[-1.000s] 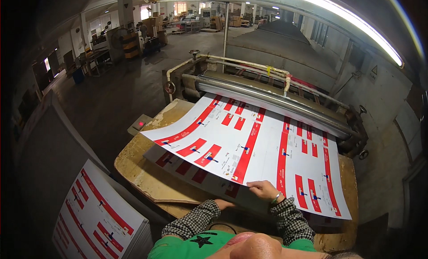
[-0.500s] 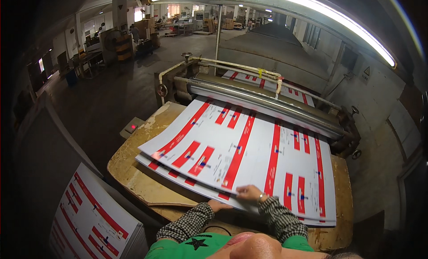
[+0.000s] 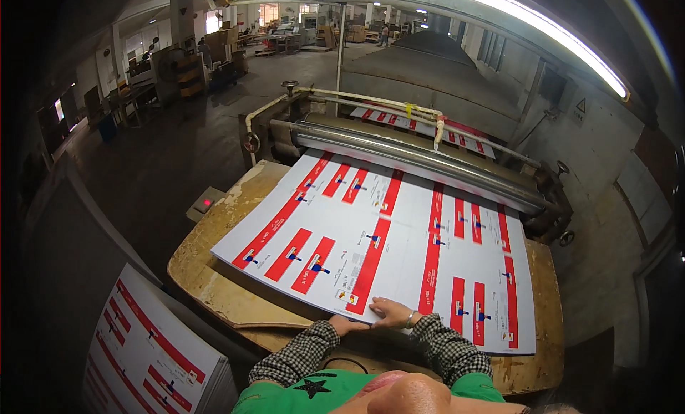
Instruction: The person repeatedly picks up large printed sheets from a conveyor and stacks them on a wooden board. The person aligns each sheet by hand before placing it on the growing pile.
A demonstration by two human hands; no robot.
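Large white printed sheets (image 3: 410,257) with red bands and small blue pictures lie stacked on the worn wooden table in front of me. Midway up, a cross seam shows where a leading sheet (image 3: 415,182) ends; its far part runs under the metal roller (image 3: 428,164). My right hand (image 3: 392,313) grips the front edge of the top sheet, fingers on the print. Just left of it, my left hand (image 3: 347,325) is closed at the same edge, thumb side up, its lower fingers hidden below the stack.
The wooden table (image 3: 193,264) extends past the sheets at both sides. A hand wheel (image 3: 566,238) sticks out at the machine's right. Near its left end is a box with a red light (image 3: 207,202). Another printed stack (image 3: 143,343) stands lower left. More printed sheets (image 3: 428,132) show beyond the roller.
The upper sheet has slid forward toward the roller, its near edge now mid-table. The front edge, earlier raised with a layer showing below, now lies flatter. My hands have shifted only slightly.
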